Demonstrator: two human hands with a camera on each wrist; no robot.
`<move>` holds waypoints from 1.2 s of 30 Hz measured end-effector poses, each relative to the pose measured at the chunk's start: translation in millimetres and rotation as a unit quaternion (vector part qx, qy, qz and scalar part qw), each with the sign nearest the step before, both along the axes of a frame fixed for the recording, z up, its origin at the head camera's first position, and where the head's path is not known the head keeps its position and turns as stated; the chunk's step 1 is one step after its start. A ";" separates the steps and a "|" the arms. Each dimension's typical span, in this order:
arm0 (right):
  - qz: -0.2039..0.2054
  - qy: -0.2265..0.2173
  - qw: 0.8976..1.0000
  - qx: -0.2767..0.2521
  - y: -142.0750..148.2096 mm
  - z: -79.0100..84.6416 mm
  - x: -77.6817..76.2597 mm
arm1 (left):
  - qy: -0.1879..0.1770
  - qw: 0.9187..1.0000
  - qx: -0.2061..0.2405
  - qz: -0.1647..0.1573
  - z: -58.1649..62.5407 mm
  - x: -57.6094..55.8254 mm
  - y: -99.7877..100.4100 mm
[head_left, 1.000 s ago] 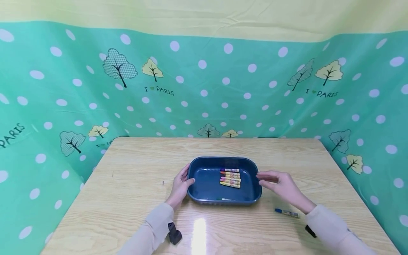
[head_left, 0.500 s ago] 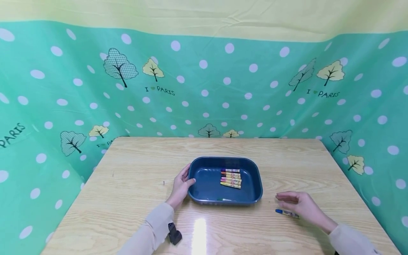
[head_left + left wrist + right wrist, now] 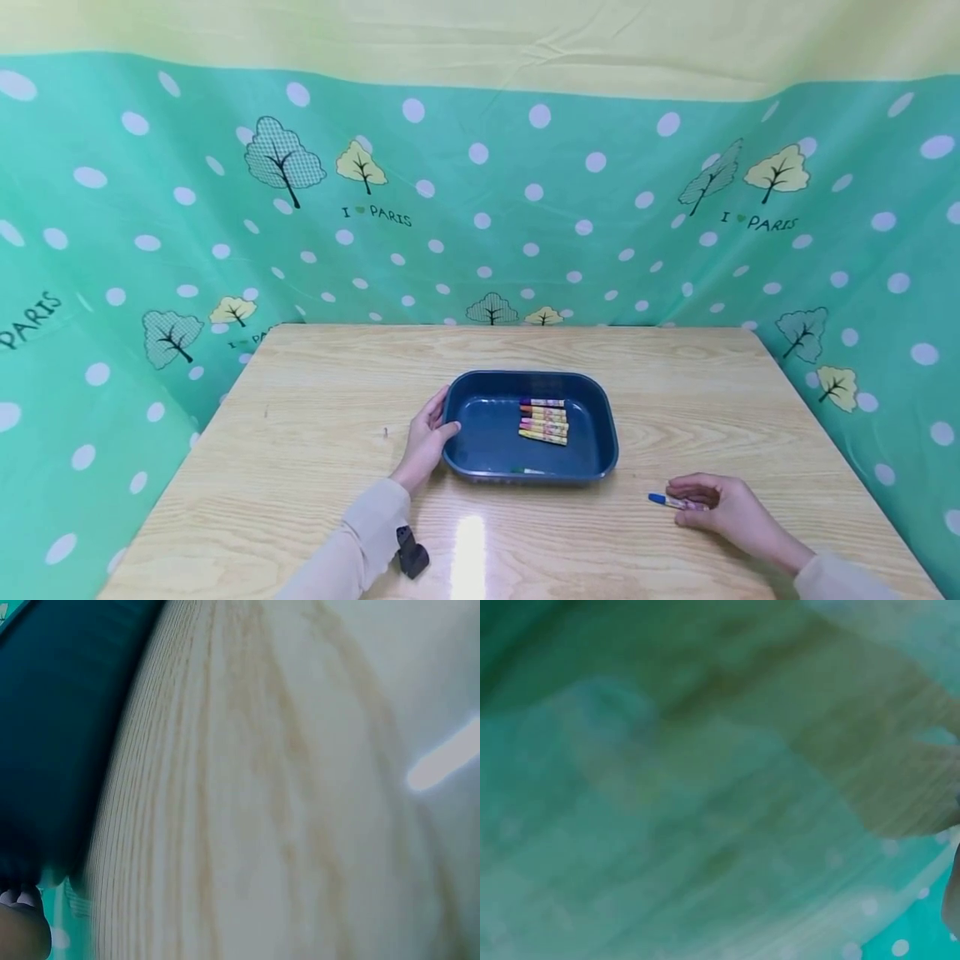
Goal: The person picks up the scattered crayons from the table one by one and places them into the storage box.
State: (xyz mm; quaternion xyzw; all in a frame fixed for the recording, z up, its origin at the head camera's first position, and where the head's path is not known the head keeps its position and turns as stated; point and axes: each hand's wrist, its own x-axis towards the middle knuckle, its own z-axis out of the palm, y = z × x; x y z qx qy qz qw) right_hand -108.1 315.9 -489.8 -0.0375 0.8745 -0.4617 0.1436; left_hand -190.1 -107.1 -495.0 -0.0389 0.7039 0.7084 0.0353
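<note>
In the head view my left hand (image 3: 426,442) grips the left side of a dark blue rectangular tray (image 3: 480,477), its thumb over the rim. Inside the tray lies a row of crayons (image 3: 543,427) in yellow wrappers, with purple, orange, pink and yellow tips. Another crayon (image 3: 531,472), with a green tip, is partly hidden by the near wall. My right hand (image 3: 731,510) is at a blue crayon (image 3: 660,499) on the table, with fingers on its far side and thumb on its near side, pinching it. The right wrist view is too blurred to show the crayon.
The wooden table (image 3: 315,483) has a bright light reflection near its front. A black strap piece (image 3: 412,552) hangs by the left sleeve. A green polka-dot curtain (image 3: 480,183) encloses the table's back and sides.
My right hand has moved from the tray's right edge toward me and rightward, down to the blue crayon, its fingers now around it. My left hand and the tray have stayed still.
</note>
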 end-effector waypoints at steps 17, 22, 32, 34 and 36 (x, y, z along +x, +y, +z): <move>-0.018 0.080 0.990 0.117 -15.3 13.5 -4.9 | -0.003 1.000 0.001 0.001 -0.7 0.6 -2.1; -0.013 0.156 0.982 0.103 -22.4 33.1 -13.2 | -0.001 1.000 -0.001 0.001 -0.7 1.3 -0.9; -0.049 0.127 0.991 0.005 -74.2 64.2 -43.5 | 0.004 1.000 -0.003 0.003 -1.3 0.2 -0.9; -0.048 0.116 0.992 -0.009 -88.2 63.3 -48.9 | 0.005 1.000 -0.005 0.001 -1.0 0.3 -0.9; -0.039 0.115 0.992 -0.018 -100.7 61.0 -53.9 | 0.005 1.000 -0.007 0.000 -0.7 0.0 -0.3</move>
